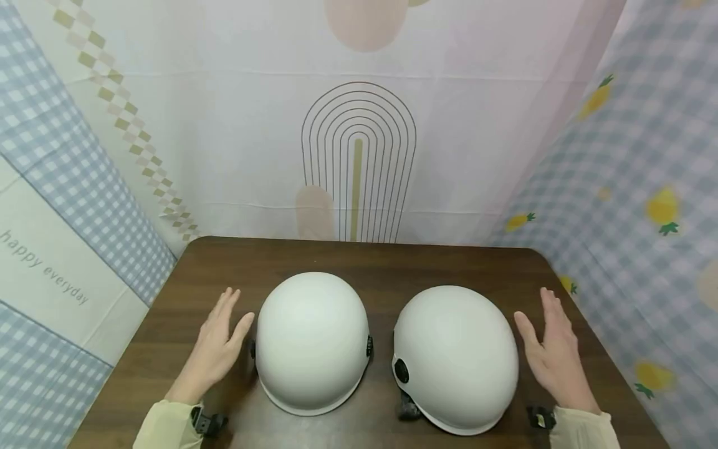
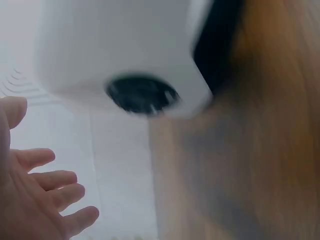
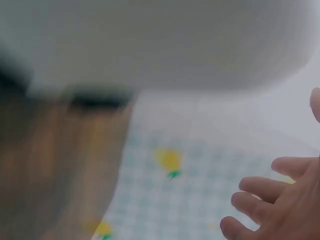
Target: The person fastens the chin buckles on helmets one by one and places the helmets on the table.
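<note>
Dark brown wood-grain counter (image 1: 381, 265), pale printed cloth backdrop (image 1: 241, 137) behind. Two glossy white dome-shaped helmets sit side by side on it, a narrow gap between: left helmet (image 1: 312, 343), right helmet (image 1: 457, 358) with black oval side disc (image 1: 401, 371). Left hand (image 1: 214, 346) just beside left helmet, right hand (image 1: 553, 352) just beside right helmet; both hands' fingers extended, thumbs spread.

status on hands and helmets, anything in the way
Left hand empty, beside left helmet. Right hand empty, beside right helmet. Both helmets on table. No obstacle seen.
</note>
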Demonstrator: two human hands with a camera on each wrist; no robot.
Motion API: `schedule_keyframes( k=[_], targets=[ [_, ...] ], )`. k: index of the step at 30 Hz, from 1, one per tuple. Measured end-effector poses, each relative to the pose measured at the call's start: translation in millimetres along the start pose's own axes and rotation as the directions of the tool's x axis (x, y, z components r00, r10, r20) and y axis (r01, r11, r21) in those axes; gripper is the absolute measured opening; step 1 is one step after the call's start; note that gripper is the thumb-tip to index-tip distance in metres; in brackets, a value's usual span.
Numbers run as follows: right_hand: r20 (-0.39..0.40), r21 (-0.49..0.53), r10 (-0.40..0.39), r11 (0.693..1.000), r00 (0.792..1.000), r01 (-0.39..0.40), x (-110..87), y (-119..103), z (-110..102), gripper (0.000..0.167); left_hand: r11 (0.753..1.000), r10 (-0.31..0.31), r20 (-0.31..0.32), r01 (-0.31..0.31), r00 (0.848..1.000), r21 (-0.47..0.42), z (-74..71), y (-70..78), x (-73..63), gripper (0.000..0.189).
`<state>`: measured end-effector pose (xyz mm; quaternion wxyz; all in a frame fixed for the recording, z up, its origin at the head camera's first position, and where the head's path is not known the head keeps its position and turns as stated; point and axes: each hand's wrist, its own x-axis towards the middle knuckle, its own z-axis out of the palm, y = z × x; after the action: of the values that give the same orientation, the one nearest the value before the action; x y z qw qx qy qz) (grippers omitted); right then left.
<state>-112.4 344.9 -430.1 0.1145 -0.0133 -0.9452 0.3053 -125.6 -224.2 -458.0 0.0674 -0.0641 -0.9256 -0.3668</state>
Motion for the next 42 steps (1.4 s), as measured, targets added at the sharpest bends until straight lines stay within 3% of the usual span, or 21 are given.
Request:
schedule_keyframes(
  k=[6, 12, 16, 20, 24, 28, 36, 42],
  targets=[
    [-0.103, 0.110, -0.065, 0.991, 0.993, 0.076, -10.2, -57, 10, 0.072, 0.991, 0.038, -0.038, -0.043, 0.999, -0.125, 11.8, 28.2, 3.0, 0.064],
    [-0.219, 0.208, -0.196, 0.948, 0.956, 0.242, -25.8, -127, 44, 0.072, 0.986, 0.045, -0.057, -0.054, 0.997, -0.156, 22.4, 48.2, 3.2, 0.066],
    [-0.161, 0.346, -0.244, 0.894, 0.956, 0.286, -30.9, -171, 80, 0.071, 0.984, 0.037, -0.076, -0.049, 0.996, -0.172, 25.5, 53.3, 3.5, 0.068],
    [-0.015, 0.441, -0.237, 0.871, 0.971, 0.219, -30.7, -198, 117, 0.069, 0.983, 0.027, -0.089, -0.043, 0.996, -0.178, 29.0, 55.8, 5.1, 0.068],
    [0.116, 0.487, -0.158, 0.869, 0.980, 0.083, -28.5, -208, 145, 0.074, 0.986, 0.011, -0.082, -0.025, 0.997, -0.167, 34.6, 56.5, 6.6, 0.068],
    [0.191, 0.484, -0.088, 0.875, 0.978, -0.016, -26.1, -208, 163, 0.082, 0.988, -0.006, -0.070, -0.005, 0.998, -0.155, 39.6, 55.9, 6.9, 0.069],
    [0.283, 0.468, -0.012, 0.875, 0.959, -0.127, -24.7, -198, 182, 0.087, 0.991, -0.033, -0.053, 0.026, 0.998, -0.135, 42.9, 51.8, 4.6, 0.071],
    [0.314, 0.474, 0.012, 0.864, 0.949, -0.168, -23.3, -194, 188, 0.087, 0.987, -0.039, -0.037, 0.033, 0.999, -0.155, 44.7, 51.3, 4.7, 0.074]
  ],
)
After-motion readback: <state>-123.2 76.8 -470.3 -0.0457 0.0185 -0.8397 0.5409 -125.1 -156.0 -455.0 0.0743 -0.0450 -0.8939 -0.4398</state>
